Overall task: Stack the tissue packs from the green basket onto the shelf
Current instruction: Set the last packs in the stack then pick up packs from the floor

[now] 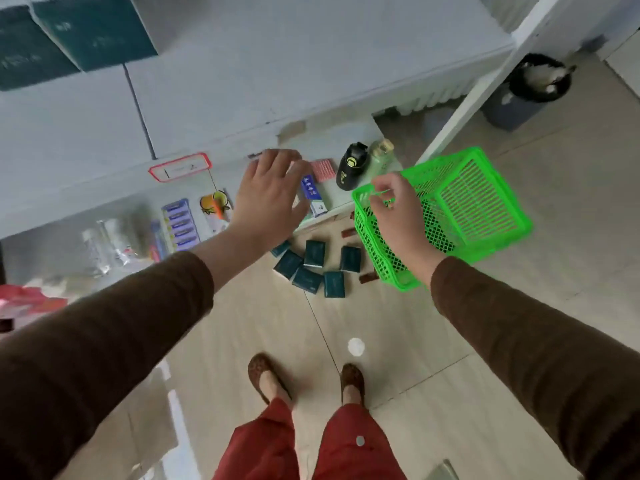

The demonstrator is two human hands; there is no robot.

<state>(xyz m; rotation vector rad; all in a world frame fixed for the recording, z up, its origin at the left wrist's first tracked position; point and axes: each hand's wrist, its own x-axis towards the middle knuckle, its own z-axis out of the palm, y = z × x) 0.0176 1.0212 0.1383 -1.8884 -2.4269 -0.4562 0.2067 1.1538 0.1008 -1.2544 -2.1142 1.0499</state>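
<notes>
My right hand (pixel 398 209) grips the near rim of the green basket (pixel 485 209), which hangs tilted above the floor and looks empty inside. Several dark teal tissue packs (pixel 313 268) lie scattered on the tiled floor below, between the basket and the shelf. My left hand (pixel 270 195) hovers with fingers spread and relaxed over the low shelf (pixel 346 140), holding nothing. Larger teal packs (pixel 90 29) sit on an upper shelf at the top left.
The low shelf holds a black bottle (pixel 351 168), a pale green bottle (pixel 381 155), a blue box (pixel 313 195) and a pink pack (pixel 323 170). Hanging goods (pixel 180 223) line the left. A bin (pixel 526 95) stands at the back right. Small brown pieces (pixel 369 277) lie on the floor.
</notes>
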